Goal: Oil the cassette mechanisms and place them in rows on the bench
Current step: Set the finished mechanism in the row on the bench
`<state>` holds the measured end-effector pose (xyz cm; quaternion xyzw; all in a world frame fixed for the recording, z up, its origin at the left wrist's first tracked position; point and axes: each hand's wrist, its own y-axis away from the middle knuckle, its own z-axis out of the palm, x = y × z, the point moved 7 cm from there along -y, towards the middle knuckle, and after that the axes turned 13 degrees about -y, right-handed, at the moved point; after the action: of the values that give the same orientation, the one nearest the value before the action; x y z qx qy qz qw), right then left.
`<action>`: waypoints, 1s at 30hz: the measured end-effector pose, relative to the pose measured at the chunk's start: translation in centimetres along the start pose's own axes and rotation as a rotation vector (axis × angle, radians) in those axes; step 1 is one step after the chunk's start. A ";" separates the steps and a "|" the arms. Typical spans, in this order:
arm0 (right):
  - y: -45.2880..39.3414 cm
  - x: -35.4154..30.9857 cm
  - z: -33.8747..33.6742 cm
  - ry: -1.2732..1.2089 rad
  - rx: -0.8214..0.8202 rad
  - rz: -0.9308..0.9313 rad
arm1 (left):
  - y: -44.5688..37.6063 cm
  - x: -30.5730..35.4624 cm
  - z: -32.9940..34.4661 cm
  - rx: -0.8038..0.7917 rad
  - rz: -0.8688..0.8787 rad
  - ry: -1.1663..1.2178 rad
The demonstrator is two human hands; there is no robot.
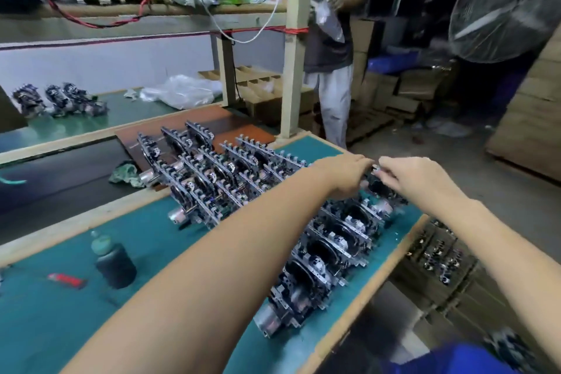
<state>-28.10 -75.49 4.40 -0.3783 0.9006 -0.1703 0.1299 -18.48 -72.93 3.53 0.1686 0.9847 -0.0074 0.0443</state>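
Note:
Several black and silver cassette mechanisms (212, 179) stand on edge in rows on the green bench mat (170, 240). A nearer row (328, 252) runs toward the bench's right edge. At the far end of that row, my left hand (346, 173) and my right hand (413, 179) both grip one cassette mechanism (378, 184) from above, fingers curled on its top edge. A dark oil bottle (113, 261) with a pale cap stands on the mat at the left, away from both hands.
A red lighter-like item (68, 280) lies near the bottle. A crumpled rag (127, 173) sits by the wooden rail. A carton of more mechanisms (440, 252) stands right of the bench. A person (331, 48) stands behind the post, near a large fan (504, 6).

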 end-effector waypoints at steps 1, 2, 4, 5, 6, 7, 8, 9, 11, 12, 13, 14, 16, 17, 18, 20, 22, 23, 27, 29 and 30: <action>0.1 0.2 1.0 -0.022 -0.048 0.027 | 0.0 -0.1 0.8 -0.015 -0.015 0.009; 0.3 0.5 1.8 -0.037 -0.082 0.037 | -0.1 -0.2 1.5 -0.020 -0.031 0.015; 0.3 0.2 2.7 -0.070 -0.100 0.021 | 0.2 -0.6 2.4 -0.015 -0.058 0.034; 0.3 0.0 2.9 -0.100 -0.094 0.018 | 0.3 -0.7 2.6 -0.005 -0.065 0.044; 0.2 -0.2 2.9 -0.126 -0.089 0.016 | 0.5 -0.8 2.8 0.011 -0.073 0.047; 0.1 -0.3 2.9 -0.145 -0.098 0.022 | 0.6 -0.8 2.9 0.023 -0.078 0.042; 0.0 -0.3 2.9 -0.151 -0.123 0.040 | 0.7 -0.8 3.0 0.028 -0.082 0.036; -0.1 -0.2 2.8 -0.154 -0.150 0.062 | 0.8 -0.7 3.1 0.023 -0.082 0.028; -0.5 -0.3 2.7 -0.092 -0.207 0.105 | 0.7 -0.6 3.3 -0.023 -0.073 0.008; -0.6 -0.3 2.7 -0.003 -0.228 0.119 | 0.7 -0.6 3.2 -0.049 -0.069 0.000; -0.9 -0.5 2.6 0.111 -0.229 0.118 | 0.7 -0.6 3.1 -0.064 -0.065 -0.004; -1.1 -0.7 2.3 0.251 -0.223 0.115 | 0.8 -0.5 2.9 -0.068 -0.061 -0.008; -1.2 -1.3 1.3 0.400 -0.161 0.125 | 1.6 -0.3 2.3 -0.041 -0.053 -0.019; -1.2 -2.0 0.6 0.406 -0.116 0.130 | 2.2 -0.4 1.8 -0.010 -0.062 -0.027; -1.1 -2.9 -0.1 0.395 -0.078 0.123 | 3.0 -0.4 1.2 0.026 -0.080 -0.031; -0.9 -5.7 -1.3 0.302 -0.025 0.081 | 5.5 -1.2 -0.5 0.122 -0.138 -0.029; -0.2 -9.8 -2.5 0.095 0.033 0.031 | 9.2 -2.4 -2.1 0.243 -0.197 -0.021; 0.3 -12.0 -3.0 -0.020 0.056 0.000 | 11.4 -3.0 -2.8 0.299 -0.220 -0.004; 2.8 -22.3 -3.0 -0.415 -0.007 -0.156 | 23.1 -5.2 -3.4 0.429 -0.356 0.097; 3.8 -27.0 -1.8 -0.520 -0.080 -0.230 | 28.9 -6.0 -2.4 0.411 -0.441 0.126; 4.3 -29.8 -0.8 -0.558 -0.132 -0.277 | 32.1 -6.5 -1.7 0.397 -0.507 0.132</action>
<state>-10.86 -50.92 6.53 -0.5369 0.7793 -0.0170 0.3227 -1.84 -44.73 5.80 -0.0764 0.9753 -0.1992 -0.0567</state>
